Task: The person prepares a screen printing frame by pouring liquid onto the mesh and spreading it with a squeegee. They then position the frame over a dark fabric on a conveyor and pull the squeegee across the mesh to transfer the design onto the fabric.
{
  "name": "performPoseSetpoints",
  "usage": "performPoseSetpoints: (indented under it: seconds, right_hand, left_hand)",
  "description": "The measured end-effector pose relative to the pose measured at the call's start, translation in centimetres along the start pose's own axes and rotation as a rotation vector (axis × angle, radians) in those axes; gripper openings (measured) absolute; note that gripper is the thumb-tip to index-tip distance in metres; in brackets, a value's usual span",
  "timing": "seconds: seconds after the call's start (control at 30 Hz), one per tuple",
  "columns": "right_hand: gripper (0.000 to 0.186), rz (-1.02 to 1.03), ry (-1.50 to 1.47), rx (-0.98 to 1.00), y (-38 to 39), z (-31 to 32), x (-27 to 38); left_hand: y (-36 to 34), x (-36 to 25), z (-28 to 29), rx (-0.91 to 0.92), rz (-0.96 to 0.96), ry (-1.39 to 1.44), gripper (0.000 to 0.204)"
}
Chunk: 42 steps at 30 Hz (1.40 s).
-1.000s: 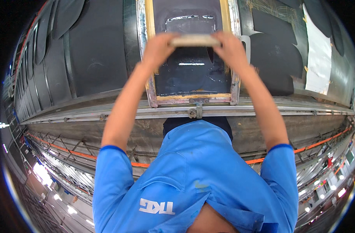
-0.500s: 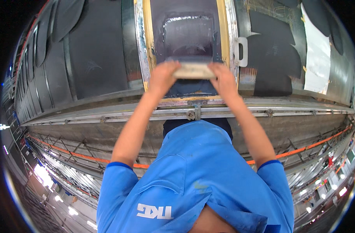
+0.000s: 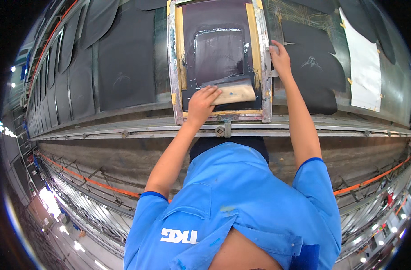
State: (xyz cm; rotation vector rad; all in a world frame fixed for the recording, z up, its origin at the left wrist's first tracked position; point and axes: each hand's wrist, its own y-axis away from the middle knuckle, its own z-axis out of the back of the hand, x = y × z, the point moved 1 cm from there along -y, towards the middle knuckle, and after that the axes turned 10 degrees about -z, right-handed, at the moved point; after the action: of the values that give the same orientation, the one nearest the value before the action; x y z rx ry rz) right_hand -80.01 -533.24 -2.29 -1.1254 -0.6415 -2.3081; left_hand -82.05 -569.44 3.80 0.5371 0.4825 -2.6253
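My left hand point(image 3: 203, 105) grips the left end of a pale squeegee point(image 3: 234, 94), which rests slightly tilted on a screen point(image 3: 216, 58) near its front. The screen has wet dark ink, a glossy rectangular outline and yellow tape inside a stained metal frame point(image 3: 172, 63). My right hand point(image 3: 280, 60) is off the squeegee at the frame's right side, fingers curled round the side handle, which it mostly hides. A clamp point(image 3: 221, 131) sits below the frame's front edge.
Dark cut pieces point(image 3: 120, 58) lie along the metal table on both sides, with a white sheet point(image 3: 363, 67) at the right. A metal rail point(image 3: 160, 129) runs along the front edge. An orange strip point(image 3: 358, 184) runs along structures lower in view.
The squeegee has come from the screen's middle to its front. My right hand has let go of it and moved up and right to the frame's handle; my left hand still holds it.
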Motion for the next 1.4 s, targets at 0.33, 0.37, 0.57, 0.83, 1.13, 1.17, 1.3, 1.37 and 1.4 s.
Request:
performPoseSetpoints:
  seconds: [0.33, 0.37, 0.57, 0.83, 1.13, 1.17, 1.3, 1.37, 1.4]
  right_hand:
    - [0.032, 0.159, 0.004, -0.169, 3.2, 0.6, 6.7]
    - [0.032, 0.154, -0.020, -0.155, 4.3, -0.2, 8.2]
    - [0.032, 0.198, -0.094, -0.111, 9.6, -12.9, 14.1]
    - [0.030, 0.133, -0.137, -0.099, 17.6, -30.4, 21.1]
    - [0.028, 0.007, -0.107, -0.067, 20.4, -35.5, 23.1]
    - [0.028, -0.021, -0.093, -0.065, 20.3, -35.5, 23.1]
    - [0.029, 0.003, -0.013, -0.086, 19.7, -36.3, 22.6]
    - [0.030, -0.017, 0.020, -0.040, 19.5, -36.1, 21.9]
    - [0.032, -0.028, 0.086, -0.005, 19.3, -35.9, 21.7]
  left_hand:
    - [5.3, -1.7, 3.2, -0.011, -0.059, 0.139, 0.065]
    - [6.2, -0.9, 3.7, -0.026, -0.048, 0.141, 0.067]
    - [12.4, 8.2, 12.2, -0.026, 0.097, 0.125, 0.062]
    - [21.9, 24.7, 23.5, -0.110, 0.411, 0.227, 0.034]
    - [21.7, 34.0, 28.0, 0.343, 0.494, 0.400, 0.037]
    - [21.0, 34.7, 27.7, 0.435, 0.487, 0.439, 0.040]
    - [18.2, 38.6, 24.0, 0.819, 0.296, 0.523, 0.048]
    - [16.7, 39.8, 22.9, 0.970, 0.478, 0.758, 0.048]
    - [16.0, 40.6, 22.5, 1.042, 0.567, 0.876, 0.048]
